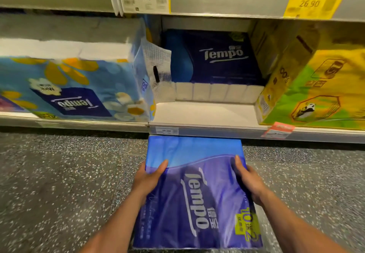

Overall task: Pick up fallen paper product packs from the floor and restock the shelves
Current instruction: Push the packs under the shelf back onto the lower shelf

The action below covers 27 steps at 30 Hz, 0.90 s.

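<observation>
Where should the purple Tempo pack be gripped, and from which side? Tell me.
Grip the Tempo pack by its two long side edges, one hand from each side, thumbs on top, as the left hand and right hand do. It is broad, flat and film-wrapped, so a one-edge hold would likely let it sag.

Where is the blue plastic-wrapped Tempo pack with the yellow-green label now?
Low centre of the head view: the blue Tempo pack is held between the left hand and right hand over the speckled floor, just before the bottom shelf.
</observation>
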Available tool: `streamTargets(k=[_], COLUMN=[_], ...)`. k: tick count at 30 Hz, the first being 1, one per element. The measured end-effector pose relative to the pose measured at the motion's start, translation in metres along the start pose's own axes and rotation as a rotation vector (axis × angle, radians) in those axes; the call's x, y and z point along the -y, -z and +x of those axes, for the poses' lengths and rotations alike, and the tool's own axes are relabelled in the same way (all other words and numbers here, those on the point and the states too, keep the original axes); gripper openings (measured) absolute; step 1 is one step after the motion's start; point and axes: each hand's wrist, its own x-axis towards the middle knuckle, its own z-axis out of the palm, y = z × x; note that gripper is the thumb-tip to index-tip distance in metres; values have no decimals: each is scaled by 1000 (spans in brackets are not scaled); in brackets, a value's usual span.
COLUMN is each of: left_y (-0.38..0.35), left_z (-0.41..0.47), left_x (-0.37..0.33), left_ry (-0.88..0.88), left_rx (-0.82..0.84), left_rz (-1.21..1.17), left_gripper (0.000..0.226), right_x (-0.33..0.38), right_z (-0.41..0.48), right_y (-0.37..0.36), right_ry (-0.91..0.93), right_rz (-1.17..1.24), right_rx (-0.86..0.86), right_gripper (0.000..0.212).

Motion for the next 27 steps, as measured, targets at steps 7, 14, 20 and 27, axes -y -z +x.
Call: streamTargets(k=[7, 14, 20, 27], left_y=[14, 34, 43, 64], left_z=[-41, -67, -83, -115], left_x=[-11, -28, -37, -117], left_ry=[-18, -33, -188, -465], left_rx=[-38, -139, -110, -49], left_rz=[-159, -286, -382, -501], left_gripper=[69, 79, 77, 76], right_x=[56, 71, 97, 185], right_z=[-74, -124, -159, -182], right_y=[-11, -18, -21, 2], right_ry=[-70, 70, 275, 611], right_rz=[228, 372, 392, 248], right_rx=[133, 88, -120, -237], right_gripper=[84, 70, 56, 102])
